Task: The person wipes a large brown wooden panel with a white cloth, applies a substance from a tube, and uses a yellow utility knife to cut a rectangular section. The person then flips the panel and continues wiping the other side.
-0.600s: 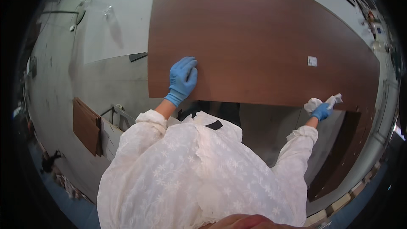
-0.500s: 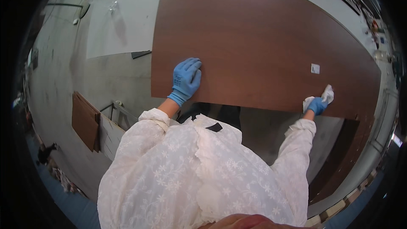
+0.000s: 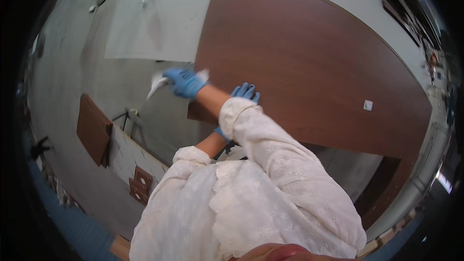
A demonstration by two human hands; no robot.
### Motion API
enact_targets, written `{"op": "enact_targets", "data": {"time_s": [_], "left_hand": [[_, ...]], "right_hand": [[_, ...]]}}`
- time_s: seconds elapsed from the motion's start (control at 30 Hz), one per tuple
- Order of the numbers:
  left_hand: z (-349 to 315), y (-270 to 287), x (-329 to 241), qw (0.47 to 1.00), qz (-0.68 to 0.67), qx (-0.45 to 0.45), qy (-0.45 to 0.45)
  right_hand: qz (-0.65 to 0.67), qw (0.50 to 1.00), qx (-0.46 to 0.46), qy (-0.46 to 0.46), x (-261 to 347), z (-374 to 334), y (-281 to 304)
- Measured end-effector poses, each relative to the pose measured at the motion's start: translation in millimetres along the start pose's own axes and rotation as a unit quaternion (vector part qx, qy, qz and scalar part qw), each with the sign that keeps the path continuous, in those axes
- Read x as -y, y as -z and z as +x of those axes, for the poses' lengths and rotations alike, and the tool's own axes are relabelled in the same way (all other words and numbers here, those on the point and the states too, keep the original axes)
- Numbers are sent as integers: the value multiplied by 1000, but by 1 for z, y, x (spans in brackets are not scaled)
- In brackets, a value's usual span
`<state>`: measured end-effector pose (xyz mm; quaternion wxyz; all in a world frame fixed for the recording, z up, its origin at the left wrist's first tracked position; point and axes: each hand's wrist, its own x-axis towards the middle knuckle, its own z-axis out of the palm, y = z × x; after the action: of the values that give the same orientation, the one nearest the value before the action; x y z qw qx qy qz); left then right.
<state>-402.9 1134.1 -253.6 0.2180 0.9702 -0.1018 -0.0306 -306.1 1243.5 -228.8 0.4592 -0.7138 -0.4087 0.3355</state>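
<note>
A large brown wood-look panel (image 3: 309, 58) lies flat in front of me, with a small white label (image 3: 368, 105) on its right part. My right hand (image 3: 183, 82), in a blue glove, is reached across to the panel's left edge. It is closed on a white cloth (image 3: 157, 85), whose ends stick out on both sides, slightly blurred. Beneath my right forearm, my left hand (image 3: 245, 91), also gloved in blue, rests on the panel near its front edge. Its fingers are stretched out on the surface; the right sleeve hides most of its back.
Smaller brown boards (image 3: 93, 129) lean together at the left, near a white panel edge (image 3: 140, 151). Brown pieces with cutouts (image 3: 140, 183) sit below them. A white sheet (image 3: 159, 24) lies beyond the panel's left side. A dark brown frame part (image 3: 386, 188) stands at the right.
My right hand has swept with the cloth from the panel's right front to its left edge, crossing over my left arm. The left hand stays on the panel. The view has shifted somewhat.
</note>
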Motion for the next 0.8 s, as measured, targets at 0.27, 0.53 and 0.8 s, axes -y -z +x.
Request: {"op": "enact_targets", "data": {"time_s": [0.27, 0.53, 0.8], "left_hand": [[82, 31, 54, 966, 32, -240, 90], [129, 27, 54, 950, 128, -210, 191], [135, 33, 50, 953, 112, -185, 214]], "right_hand": [[156, 891, -408, -125, -81, -144, 212], [-144, 523, -744, -391, -229, -478, 460], [-482, 619, -599, -161, -274, -195, 481]]}}
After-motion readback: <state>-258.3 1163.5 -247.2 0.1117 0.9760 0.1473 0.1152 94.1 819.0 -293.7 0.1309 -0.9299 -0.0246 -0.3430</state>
